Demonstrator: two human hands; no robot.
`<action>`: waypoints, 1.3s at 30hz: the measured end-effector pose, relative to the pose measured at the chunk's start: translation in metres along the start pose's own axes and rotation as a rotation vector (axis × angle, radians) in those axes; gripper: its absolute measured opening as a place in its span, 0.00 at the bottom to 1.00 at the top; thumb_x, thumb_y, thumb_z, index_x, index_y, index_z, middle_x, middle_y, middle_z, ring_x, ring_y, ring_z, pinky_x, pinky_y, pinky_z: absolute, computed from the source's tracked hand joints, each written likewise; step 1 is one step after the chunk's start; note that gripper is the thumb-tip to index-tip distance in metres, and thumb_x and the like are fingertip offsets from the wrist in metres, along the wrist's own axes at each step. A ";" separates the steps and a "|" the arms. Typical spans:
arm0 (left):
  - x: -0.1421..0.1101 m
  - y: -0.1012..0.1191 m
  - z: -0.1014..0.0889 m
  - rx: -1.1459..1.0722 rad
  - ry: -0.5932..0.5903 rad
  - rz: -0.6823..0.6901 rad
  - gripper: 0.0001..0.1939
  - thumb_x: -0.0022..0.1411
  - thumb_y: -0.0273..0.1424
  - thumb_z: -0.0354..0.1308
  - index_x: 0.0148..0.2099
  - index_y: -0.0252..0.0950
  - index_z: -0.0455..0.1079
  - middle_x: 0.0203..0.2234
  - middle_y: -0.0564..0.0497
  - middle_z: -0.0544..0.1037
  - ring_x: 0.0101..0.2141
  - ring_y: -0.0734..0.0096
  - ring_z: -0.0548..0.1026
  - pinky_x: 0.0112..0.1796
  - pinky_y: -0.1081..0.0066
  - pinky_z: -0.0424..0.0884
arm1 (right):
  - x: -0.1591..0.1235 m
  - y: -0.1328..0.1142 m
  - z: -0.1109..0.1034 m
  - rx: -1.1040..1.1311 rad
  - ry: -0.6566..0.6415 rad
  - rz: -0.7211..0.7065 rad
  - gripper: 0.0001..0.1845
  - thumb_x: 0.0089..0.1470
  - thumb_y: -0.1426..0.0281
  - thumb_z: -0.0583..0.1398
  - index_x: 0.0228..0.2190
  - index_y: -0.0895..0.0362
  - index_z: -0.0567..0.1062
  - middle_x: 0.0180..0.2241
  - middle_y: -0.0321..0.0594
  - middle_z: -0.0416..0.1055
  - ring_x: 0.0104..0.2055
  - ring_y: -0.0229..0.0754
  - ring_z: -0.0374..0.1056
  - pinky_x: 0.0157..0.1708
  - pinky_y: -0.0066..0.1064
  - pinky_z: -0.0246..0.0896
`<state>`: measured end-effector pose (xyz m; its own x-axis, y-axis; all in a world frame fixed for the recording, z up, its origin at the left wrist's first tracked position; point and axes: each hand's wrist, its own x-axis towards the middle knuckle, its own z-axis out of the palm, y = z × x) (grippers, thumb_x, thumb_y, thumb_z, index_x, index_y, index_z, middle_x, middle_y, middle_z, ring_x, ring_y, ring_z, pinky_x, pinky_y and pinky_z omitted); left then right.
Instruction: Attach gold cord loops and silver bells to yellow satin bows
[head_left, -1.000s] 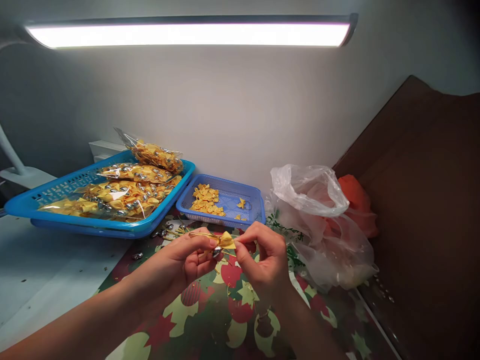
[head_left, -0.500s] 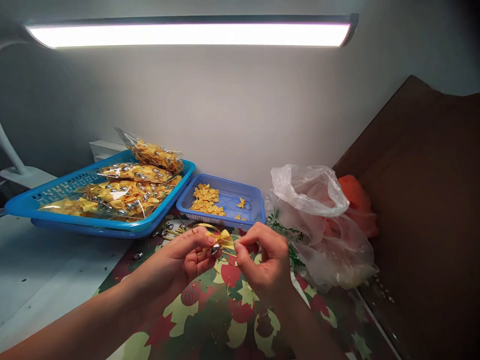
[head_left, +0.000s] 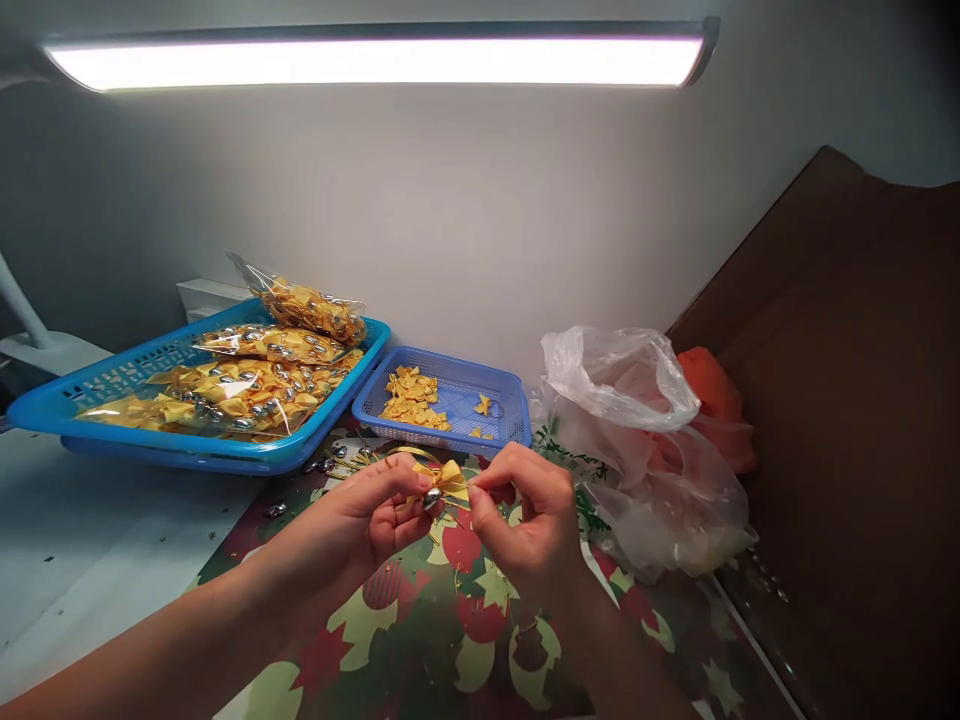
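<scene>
Between finger and thumb, my left hand pinches a gold ribbon bow with a shiny silver bell at its middle. A thin gold loop arches above the left fingers. My right hand is closed in a pinch at the bow's right end, its fingertips touching the ribbon edge or something thin there; I cannot tell which. Both hands hover over a table covering printed with red, green and cream shapes. Behind them, a small blue-violet basket holds several loose gold bows.
At the left, a large blue basket is filled with clear bags of gold bows. Loose silver bells and gold wire pieces lie near it. A crumpled plastic bag stands at the right, beside a brown panel. A lamp shines above.
Both hands keep nearly the same pinch on the bow. The view has tipped very slightly; no other thing has visibly moved.
</scene>
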<state>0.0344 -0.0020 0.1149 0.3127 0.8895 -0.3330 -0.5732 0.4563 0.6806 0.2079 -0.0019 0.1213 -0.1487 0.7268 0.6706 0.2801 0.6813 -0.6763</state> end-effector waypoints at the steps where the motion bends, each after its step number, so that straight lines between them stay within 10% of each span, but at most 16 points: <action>1: 0.000 0.000 0.001 0.007 -0.008 -0.004 0.04 0.53 0.21 0.66 0.27 0.33 0.77 0.28 0.51 0.78 0.29 0.76 0.76 0.33 0.78 0.79 | 0.000 0.000 -0.001 0.000 -0.010 -0.006 0.08 0.47 0.79 0.59 0.21 0.55 0.71 0.20 0.32 0.63 0.23 0.33 0.57 0.23 0.28 0.54; 39: 0.006 -0.004 -0.004 0.093 0.025 0.012 0.08 0.45 0.29 0.72 0.27 0.35 0.75 0.27 0.54 0.73 0.30 0.76 0.72 0.33 0.78 0.76 | 0.002 -0.003 -0.015 -0.223 -0.184 -0.155 0.08 0.54 0.80 0.58 0.26 0.58 0.73 0.25 0.35 0.67 0.27 0.33 0.62 0.31 0.28 0.58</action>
<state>0.0351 0.0014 0.1078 0.2865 0.8958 -0.3398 -0.5036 0.4425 0.7420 0.2208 -0.0041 0.1289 -0.3692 0.6333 0.6802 0.4385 0.7640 -0.4733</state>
